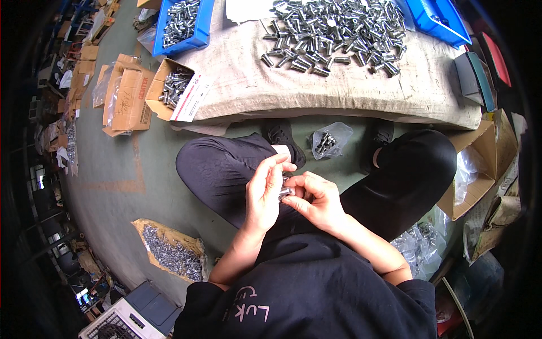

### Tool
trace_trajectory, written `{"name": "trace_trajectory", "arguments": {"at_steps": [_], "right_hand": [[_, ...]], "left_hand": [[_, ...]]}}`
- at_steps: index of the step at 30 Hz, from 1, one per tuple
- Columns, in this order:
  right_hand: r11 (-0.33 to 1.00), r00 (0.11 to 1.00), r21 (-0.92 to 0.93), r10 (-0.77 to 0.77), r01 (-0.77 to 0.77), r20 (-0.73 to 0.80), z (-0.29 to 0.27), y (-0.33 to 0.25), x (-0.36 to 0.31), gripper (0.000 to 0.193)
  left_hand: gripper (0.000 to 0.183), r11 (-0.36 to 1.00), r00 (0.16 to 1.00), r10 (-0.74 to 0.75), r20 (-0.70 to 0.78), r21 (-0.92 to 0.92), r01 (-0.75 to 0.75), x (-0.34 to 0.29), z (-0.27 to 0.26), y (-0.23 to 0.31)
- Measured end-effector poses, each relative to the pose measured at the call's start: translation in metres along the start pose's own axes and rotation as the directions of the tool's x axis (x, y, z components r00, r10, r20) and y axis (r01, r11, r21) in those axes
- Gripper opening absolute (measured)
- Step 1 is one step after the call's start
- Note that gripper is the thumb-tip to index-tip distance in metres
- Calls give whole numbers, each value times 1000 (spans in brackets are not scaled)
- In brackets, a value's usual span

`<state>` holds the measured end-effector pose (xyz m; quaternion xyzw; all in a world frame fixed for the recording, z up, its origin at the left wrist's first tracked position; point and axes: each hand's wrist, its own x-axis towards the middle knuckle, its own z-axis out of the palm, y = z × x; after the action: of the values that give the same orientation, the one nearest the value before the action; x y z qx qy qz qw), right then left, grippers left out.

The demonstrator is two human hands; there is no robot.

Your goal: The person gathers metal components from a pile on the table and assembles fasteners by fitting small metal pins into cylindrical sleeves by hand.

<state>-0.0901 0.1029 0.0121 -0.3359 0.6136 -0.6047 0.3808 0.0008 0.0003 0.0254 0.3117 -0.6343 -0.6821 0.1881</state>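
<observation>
My two hands meet above my lap. The fingers of my right hand (319, 198) are closed in a pinch around a short, shiny silver metal bolt (287, 192). Curled up beside it, my left hand (263, 189) steadies the same piece from the left side. A little more metal glints between the fingertips, too covered to make out. Ahead, on a cloth-covered low table (243, 85), lies a big loose pile of similar silver bolts (333, 34). Between my feet a clear plastic bag (333, 139) holds several small metal parts.
Blue bins (204, 25) stand at the table's left and right corners; the left one holds bolts. An open carton of bolts (164, 93) leans at the table's left edge. Small metal parts fill a sack (172, 251) on the floor, lower left. An open cardboard box (483, 164) stands right.
</observation>
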Motion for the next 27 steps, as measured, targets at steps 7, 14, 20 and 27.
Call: {"name": "trace_trajectory", "arguments": {"at_steps": [7,14,20,27], "right_hand": [[991,996,133,-7,19,-87,-5,2,-4,16],[778,947,595,311,-201,-86,-10,7,-4,16],[804,962,577,251,-145,-109,-7,12,-3,21],[744,941,642,322,-185,-101,-7,11,-3,22]], "left_hand": [[31,936,969,-243,48,-251,247,1,0,8],[25,759,906,-361,219,-496,422,-4,-11,4],[21,878,952,-278,129,-368,306,-5,-4,7],[26,993,999,-32,2,113,32,-3,-1,14]]}}
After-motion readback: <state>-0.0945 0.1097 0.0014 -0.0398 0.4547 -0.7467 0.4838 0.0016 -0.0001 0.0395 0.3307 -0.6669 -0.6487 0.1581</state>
